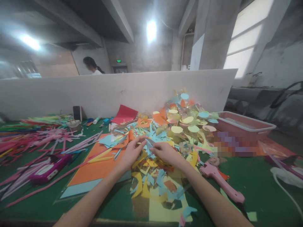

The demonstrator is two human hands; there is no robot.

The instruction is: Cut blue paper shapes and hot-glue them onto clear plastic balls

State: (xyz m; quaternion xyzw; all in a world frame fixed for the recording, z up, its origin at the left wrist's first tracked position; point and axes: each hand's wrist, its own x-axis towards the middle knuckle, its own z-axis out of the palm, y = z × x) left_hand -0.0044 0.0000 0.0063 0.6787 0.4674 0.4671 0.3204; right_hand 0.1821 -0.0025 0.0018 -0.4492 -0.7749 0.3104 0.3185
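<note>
near edge: yellow sheet (163, 212) flat on green table (255, 179), loose paper scraps (151, 179) piled over its far end
right of scraps: pink glue gun (221, 180) lying on the table, well clear of both hands
left of scraps: orange sheet (94, 168) on top of a light blue sheet (78, 189); purple gadget (47, 170) further left among the pink strips
left hand (131, 153): thumb and fingers pinched on the left end of the blue paper piece (148, 144)
right hand (165, 153): fingers closed, pinching the right end of the same piece
blue paper piece: small, light blue, held just above the scrap pile, bridging the two sets of fingertips; exact shape too small to tell
far left: coloured strips (28, 135) spread in a heap
beyond hands: clear cups with coloured discs (187, 119) stacked in a mound; red sheet (124, 114) to its left
far right: pink tray (243, 124) beside the mound
back: white partition (118, 91) along the table edge; a person's head (91, 65) visible behind it
</note>
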